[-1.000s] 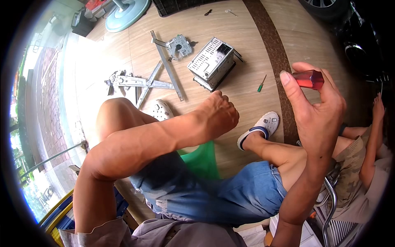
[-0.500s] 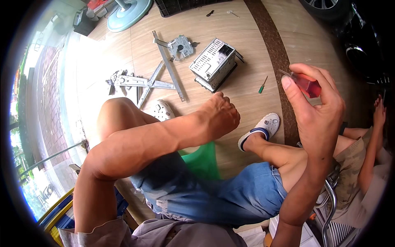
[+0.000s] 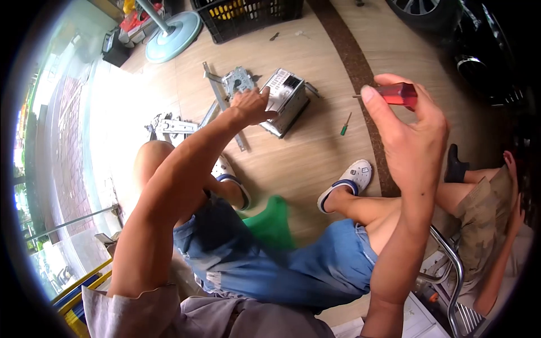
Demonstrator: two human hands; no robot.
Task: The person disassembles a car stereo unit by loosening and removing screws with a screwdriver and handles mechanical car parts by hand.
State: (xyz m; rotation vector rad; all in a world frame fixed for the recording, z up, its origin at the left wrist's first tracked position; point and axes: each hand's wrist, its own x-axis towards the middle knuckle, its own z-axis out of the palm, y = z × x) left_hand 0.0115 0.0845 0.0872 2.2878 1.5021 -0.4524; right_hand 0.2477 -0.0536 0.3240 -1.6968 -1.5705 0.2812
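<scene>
My right hand (image 3: pixel 403 121) is raised at the right, its thumb and fingers pinching a screwdriver by its red handle (image 3: pixel 399 94); the short metal shaft points left. Stretched forward, my left hand (image 3: pixel 252 107) has its thumb and fingers apart at the left edge of the metal box unit (image 3: pixel 289 107), which has a slotted top. Whether it touches the box I cannot tell. Just beyond that hand lies a flat metal latch part (image 3: pixel 238 80), beside crossed metal rails (image 3: pixel 214 90). A small green-handled screwdriver (image 3: pixel 345 125) lies on the floor right of the box.
A black crate (image 3: pixel 248 19) and a round pale-blue base (image 3: pixel 173 37) stand at the back. A green bag (image 3: pixel 273 222) lies between my legs. At the right sits another person (image 3: pixel 484 208), near a metal chair frame (image 3: pixel 457 270). A car wheel (image 3: pixel 420 8) is at the upper right.
My left hand has reached forward and left from near my knees to the box, its fist now opened. The red-handled screwdriver has turned, shaft now pointing left. The view has shifted slightly.
</scene>
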